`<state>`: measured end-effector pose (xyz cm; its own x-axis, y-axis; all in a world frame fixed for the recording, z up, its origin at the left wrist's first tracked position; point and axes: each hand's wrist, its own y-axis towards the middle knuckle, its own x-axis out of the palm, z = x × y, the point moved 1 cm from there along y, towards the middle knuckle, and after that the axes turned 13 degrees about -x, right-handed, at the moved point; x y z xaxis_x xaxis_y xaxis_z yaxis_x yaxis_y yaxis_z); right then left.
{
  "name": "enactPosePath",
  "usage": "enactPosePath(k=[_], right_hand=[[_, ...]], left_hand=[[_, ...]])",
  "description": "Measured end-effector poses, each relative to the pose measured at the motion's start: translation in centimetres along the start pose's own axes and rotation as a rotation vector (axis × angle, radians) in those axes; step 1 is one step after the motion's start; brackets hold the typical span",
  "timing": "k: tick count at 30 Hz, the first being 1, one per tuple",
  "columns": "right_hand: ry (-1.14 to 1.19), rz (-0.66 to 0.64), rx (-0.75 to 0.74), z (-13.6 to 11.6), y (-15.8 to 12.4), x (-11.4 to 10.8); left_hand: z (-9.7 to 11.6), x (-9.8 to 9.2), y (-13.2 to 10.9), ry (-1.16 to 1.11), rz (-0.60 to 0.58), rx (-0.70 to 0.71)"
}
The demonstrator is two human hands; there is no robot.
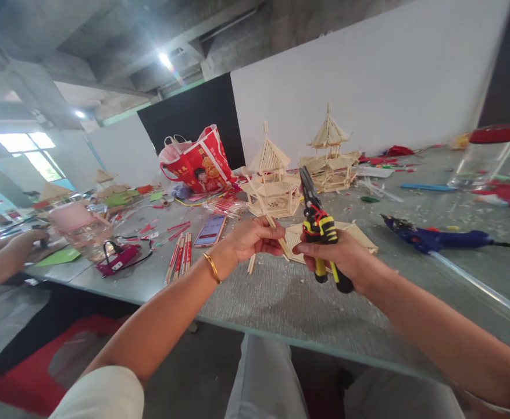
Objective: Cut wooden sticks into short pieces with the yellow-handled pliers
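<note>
Pinched in the fingers of my left hand (261, 237) is a thin pale wooden chopstick (260, 198), slanting up and away. My right hand (335, 256) grips pliers (313, 212) with black and yellow handles, jaws pointing up and away from me. The two hands are close together above the front of the table. A flat panel of pale sticks (359, 235) lies behind my right hand, partly hidden by it. Beyond my hands stand a small stick pavilion (272, 180) and a taller stick pavilion (330, 151). Short stick pieces (252, 263) lie below my left hand.
A blue glue gun (442, 238) with a clear glue stick lies right. A phone (210, 231) and red-sleeved chopsticks (179, 258) lie left, near a pink-lidded jug (80, 230). A red bag (198, 163) stands behind. Another person's arm (8, 256) reaches in at left.
</note>
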<state>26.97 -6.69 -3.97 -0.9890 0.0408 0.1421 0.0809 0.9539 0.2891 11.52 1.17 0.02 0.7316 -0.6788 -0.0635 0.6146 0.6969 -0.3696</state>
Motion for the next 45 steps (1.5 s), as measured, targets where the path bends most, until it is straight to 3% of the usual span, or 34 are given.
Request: enactPosePath(k=[4,11,17,23,28,33,37,45], right_hand=[[0.005,-0.088,-0.017,-0.6,-0.4,0.4],[-0.035,-0.118,-0.041,-0.3,-0.5,0.6],[-0.03,-0.086,-0.077,0.5,-0.3,0.6],[0.08,-0.012,-0.153,0.8,-0.2,0.6],[-0.036,0.022,-0.177,1.1,0.1,1.3],[0.009,0.112,-0.167,0.4,0.2,0.7],[0.041,0.099,-0.143,-0.2,0.0,0.4],[0.034,0.116,-0.096,-0.2,-0.1,0.7]], left_hand=[[0.4,0.6,0.3,0.016,-0.034,-0.034],[1.1,1.6,0.3,0.076,-0.034,-0.064],[1.5,2.2,0.2,0.129,0.02,-0.045],[0.5,2.5,-0.5,-0.072,-0.021,0.079],[-0.7,2.1,-1.3,0.076,0.239,0.313],[-3.3,-1.8,0.6,0.291,0.531,0.352],[-5.2,-3.3,1.8,0.492,0.57,0.376],[-5.2,-1.6,0.9,0.721,0.616,0.417]])
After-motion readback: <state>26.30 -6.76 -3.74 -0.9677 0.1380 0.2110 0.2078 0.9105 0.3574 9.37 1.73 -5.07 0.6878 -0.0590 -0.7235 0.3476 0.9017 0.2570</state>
